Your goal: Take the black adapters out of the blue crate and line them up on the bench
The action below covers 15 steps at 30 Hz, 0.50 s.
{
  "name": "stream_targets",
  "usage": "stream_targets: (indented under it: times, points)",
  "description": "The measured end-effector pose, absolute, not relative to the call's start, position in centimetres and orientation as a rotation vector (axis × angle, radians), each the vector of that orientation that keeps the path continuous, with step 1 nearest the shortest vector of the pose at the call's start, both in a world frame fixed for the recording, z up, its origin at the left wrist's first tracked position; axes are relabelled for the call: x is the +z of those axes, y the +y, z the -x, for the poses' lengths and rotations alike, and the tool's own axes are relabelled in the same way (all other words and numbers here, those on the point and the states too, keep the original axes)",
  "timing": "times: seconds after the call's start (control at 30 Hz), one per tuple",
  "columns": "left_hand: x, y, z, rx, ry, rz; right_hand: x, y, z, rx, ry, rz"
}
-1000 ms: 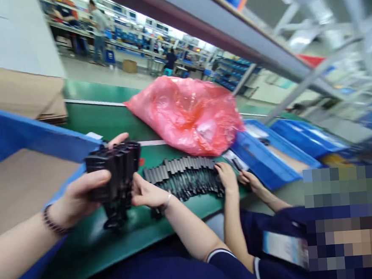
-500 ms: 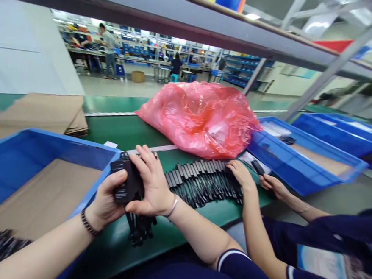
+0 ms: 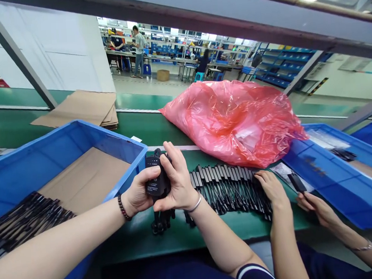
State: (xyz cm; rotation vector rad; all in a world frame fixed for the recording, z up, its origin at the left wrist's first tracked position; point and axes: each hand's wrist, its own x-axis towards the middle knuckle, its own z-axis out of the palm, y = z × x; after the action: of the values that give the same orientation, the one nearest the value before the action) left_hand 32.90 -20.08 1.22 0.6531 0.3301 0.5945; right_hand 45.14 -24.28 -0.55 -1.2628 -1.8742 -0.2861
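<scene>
My left hand (image 3: 137, 189), with a dark beaded bracelet at the wrist, grips a bundle of small flat black power adapters (image 3: 153, 182), its thumb across the printed face. Pressed along the bundle's right side is my right hand (image 3: 180, 182), its thumb underneath and its fingers stretched upward. Short black cables with plugs (image 3: 160, 224) dangle below the bundle. Just to the right, a long row of similar cabled adapters (image 3: 228, 174) lies on the green table (image 3: 180, 242). How many pieces I hold is hidden.
At left stands a blue bin (image 3: 110, 149) with cardboard and cabled adapters inside. Brown cardboard sheets (image 3: 78, 106) lie behind it. A pink plastic bag (image 3: 232, 119) sits beyond the row. On the right, a co-worker's hands (image 3: 274, 188) touch the row and hold one adapter (image 3: 297, 183).
The view has swung left, so everything sits farther right and more of the left bin shows. Both my hands still hold the bundle, which has turned slightly.
</scene>
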Motion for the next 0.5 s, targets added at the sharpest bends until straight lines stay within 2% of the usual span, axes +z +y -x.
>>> stream_targets:
  times: [0.33, 0.5]
  points:
    - [1.8, -20.1, -33.6, 0.742, 0.217, -0.900, -0.6, -25.2, -43.2, 0.193, -1.484, 1.361]
    - [1.9, -20.0, -33.0, 0.812, 0.271, -1.027, -1.0, -25.1, -42.5, 0.566, -1.425, 1.096]
